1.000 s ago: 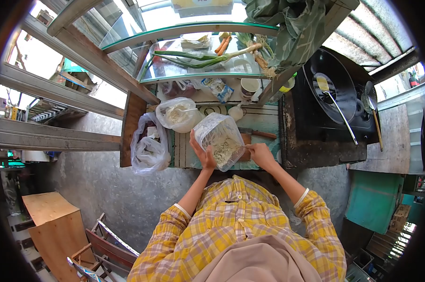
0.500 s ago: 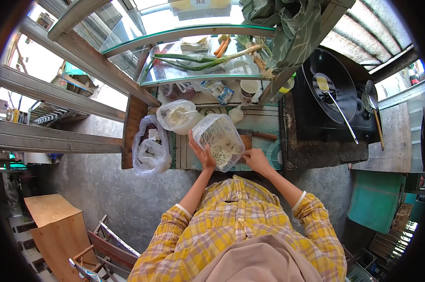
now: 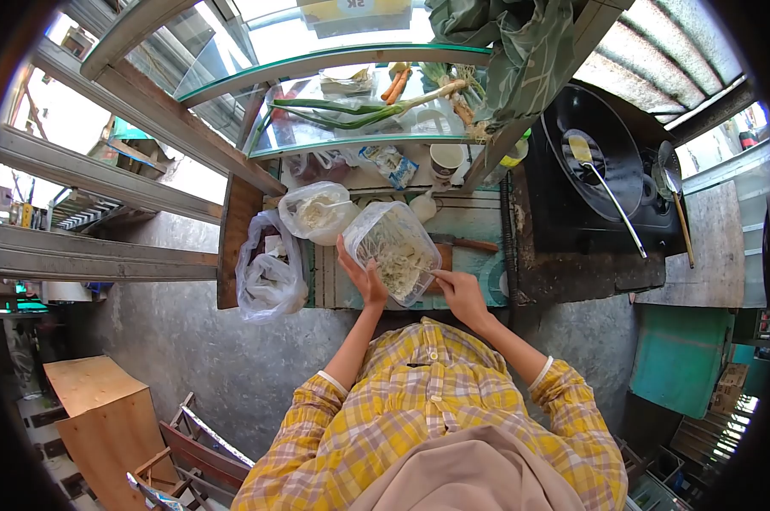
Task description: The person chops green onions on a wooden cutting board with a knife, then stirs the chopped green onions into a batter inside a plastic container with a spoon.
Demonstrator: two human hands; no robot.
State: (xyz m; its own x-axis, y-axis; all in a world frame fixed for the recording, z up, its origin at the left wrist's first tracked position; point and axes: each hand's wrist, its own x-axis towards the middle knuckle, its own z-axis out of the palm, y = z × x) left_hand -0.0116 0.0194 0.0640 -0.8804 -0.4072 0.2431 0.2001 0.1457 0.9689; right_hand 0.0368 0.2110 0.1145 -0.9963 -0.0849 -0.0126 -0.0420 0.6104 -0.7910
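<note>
My left hand (image 3: 365, 277) grips the left side of a clear plastic container (image 3: 372, 223), which is tilted. Inside lies a pale, lumpy mixture with green bits (image 3: 402, 266). At the container's right edge, my right hand (image 3: 463, 298) is closed around the thin handle of a spoon (image 3: 428, 271); the spoon's far end is buried in the mixture. Behind and left of the container sits an open plastic bag of white flour (image 3: 319, 211) with a light-coloured spoon in it. A knife (image 3: 466, 244) lies by a wooden board (image 3: 443, 260) to the right.
A knotted plastic bag (image 3: 270, 277) stands at the counter's left end. Behind are a paper cup (image 3: 446, 159) and a glass shelf with spring onions (image 3: 334, 115) and carrots (image 3: 397, 85). At right, a black wok (image 3: 602, 145) with a spatula (image 3: 617, 207) rests on the stove.
The spoon in my right hand has shifted within the mixture, and its handle shows more now. My left hand still holds the container tilted. The whole view has moved slightly.
</note>
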